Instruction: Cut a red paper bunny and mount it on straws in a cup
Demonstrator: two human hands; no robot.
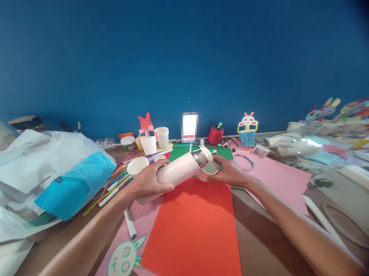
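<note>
My left hand [149, 180] is wrapped round a pale pinkish-white flask [180, 170] with a silvery neck. The flask is tilted, its mouth end up and to the right, over a small white cup [205, 176]. That cup is gripped at its right side by my right hand [231, 172]. Whether liquid runs between them cannot be made out. Beneath the two hands lies a red-orange sheet of paper [195, 232]. A rabbit-face cutout [122, 261] with green outlines rests on pink paper at the lower left, near a white marker [130, 224].
Another white cup [138, 166] stands beyond my left hand. Paper-figure cups, one white [149, 145] and one blue [247, 138], stand by the wall. A plastic bag [64, 148] fills the left side; pink paper [279, 178] and a clear plastic bottle [299, 144] lie right.
</note>
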